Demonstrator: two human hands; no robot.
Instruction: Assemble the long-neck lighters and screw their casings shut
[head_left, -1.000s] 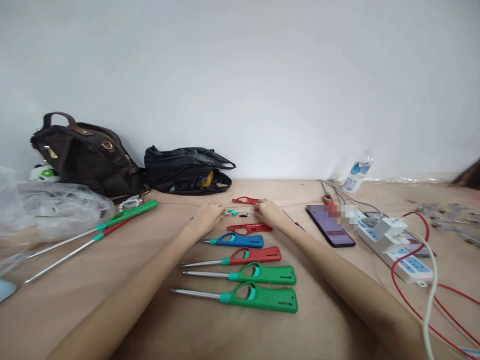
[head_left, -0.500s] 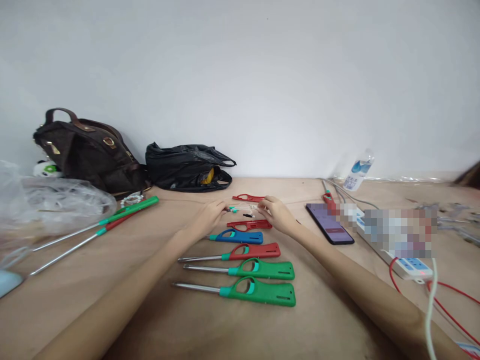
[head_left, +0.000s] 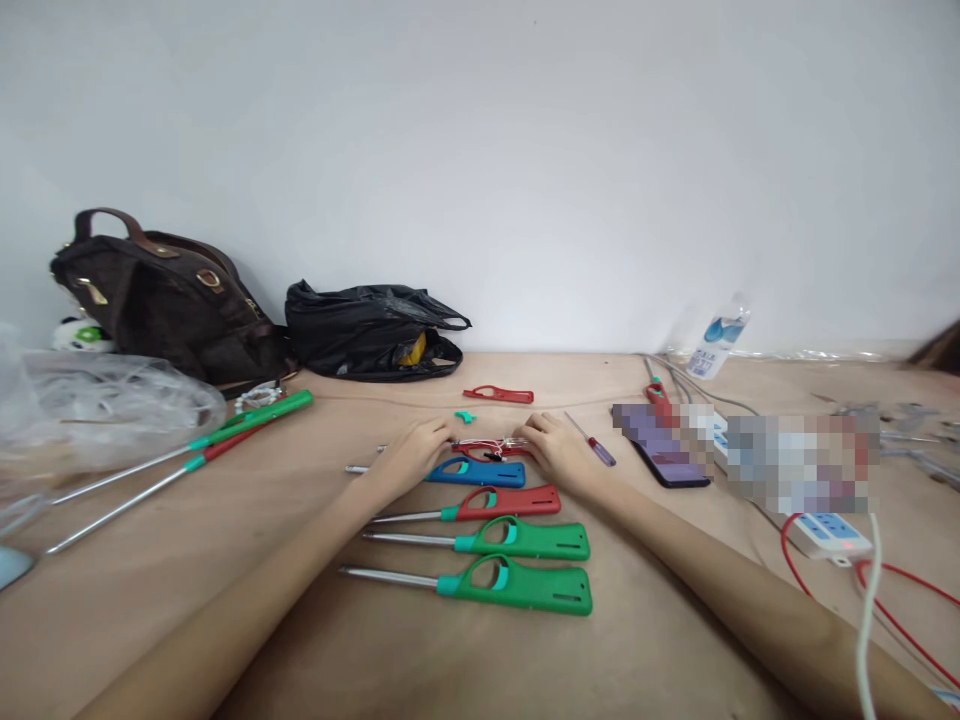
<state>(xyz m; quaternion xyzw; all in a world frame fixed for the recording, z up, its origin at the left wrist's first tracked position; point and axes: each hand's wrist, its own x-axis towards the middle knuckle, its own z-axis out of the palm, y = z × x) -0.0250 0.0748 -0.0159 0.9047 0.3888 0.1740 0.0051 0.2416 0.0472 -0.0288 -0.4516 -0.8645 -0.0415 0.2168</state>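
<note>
Between my hands, thin white and red wires with small clear and black parts lie over a red lighter half-shell point(head_left: 480, 449). My left hand point(head_left: 420, 452) pinches the left end of these wired inner parts point(head_left: 487, 441). At the other end, my right hand point(head_left: 556, 448) has its fingers closed on them; the exact grip is too small to make out. A teal trigger point(head_left: 465, 416) lies just beyond, and the other red half-shell point(head_left: 501, 395) rests farther back. Nearest my wrists is a blue lighter point(head_left: 480, 472).
Closer in lie a red lighter point(head_left: 510, 502) and two green lighters point(head_left: 540, 540). To the right are a screwdriver point(head_left: 600, 451), a phone point(head_left: 667, 452), a power strip point(head_left: 829, 532) and a water bottle point(head_left: 718, 342). Bags point(head_left: 367, 330) stand at the back left.
My hands have come down and nearer with the wired parts, now over the nearer red half-shell. The teal trigger and the screwdriver show uncovered.
</note>
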